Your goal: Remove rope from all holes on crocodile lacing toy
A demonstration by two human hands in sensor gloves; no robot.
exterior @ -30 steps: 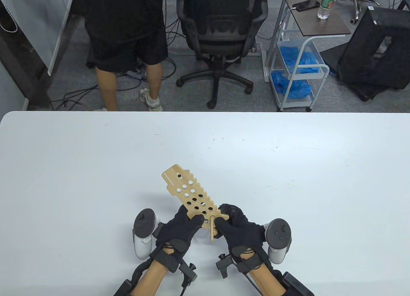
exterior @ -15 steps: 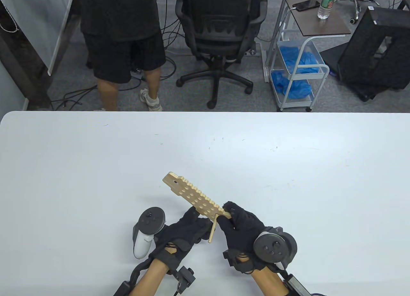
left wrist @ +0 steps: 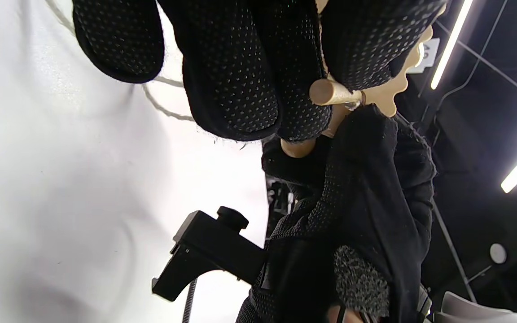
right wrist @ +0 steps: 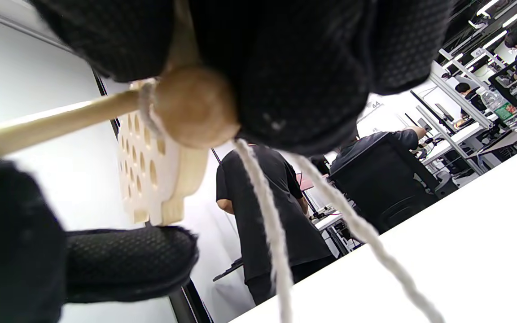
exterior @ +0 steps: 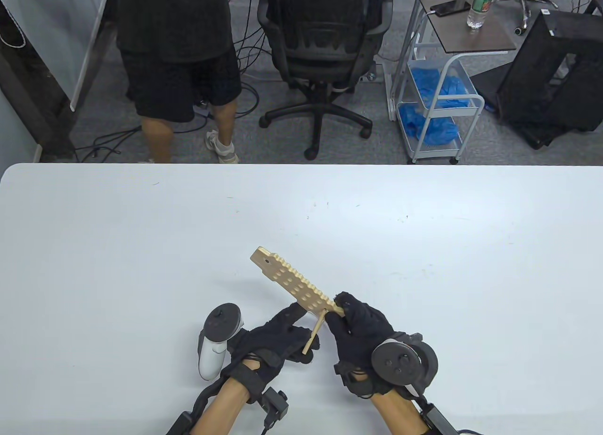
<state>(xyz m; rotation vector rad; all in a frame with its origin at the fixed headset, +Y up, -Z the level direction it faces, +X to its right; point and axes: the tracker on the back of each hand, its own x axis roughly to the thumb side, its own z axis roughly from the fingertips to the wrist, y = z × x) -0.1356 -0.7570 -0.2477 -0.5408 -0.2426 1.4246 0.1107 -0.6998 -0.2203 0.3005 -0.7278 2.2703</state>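
Near the table's front edge | crocodile board (exterior: 293, 285) held tilted above table (exterior: 141, 246) | right hand (exterior: 360, 331) pinches its tail end | left hand (exterior: 278, 336) curled at dowel (exterior: 314, 333) | rope (right wrist: 272, 233) dangles below | advice: steady board, draw dowel straight out, avoid snagging.

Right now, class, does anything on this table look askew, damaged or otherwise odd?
Nothing looks damaged. The crocodile lacing board is tipped on edge above the table, held between the left hand and right hand, with the wooden lacing needle sticking out near its tail and white rope hanging below.
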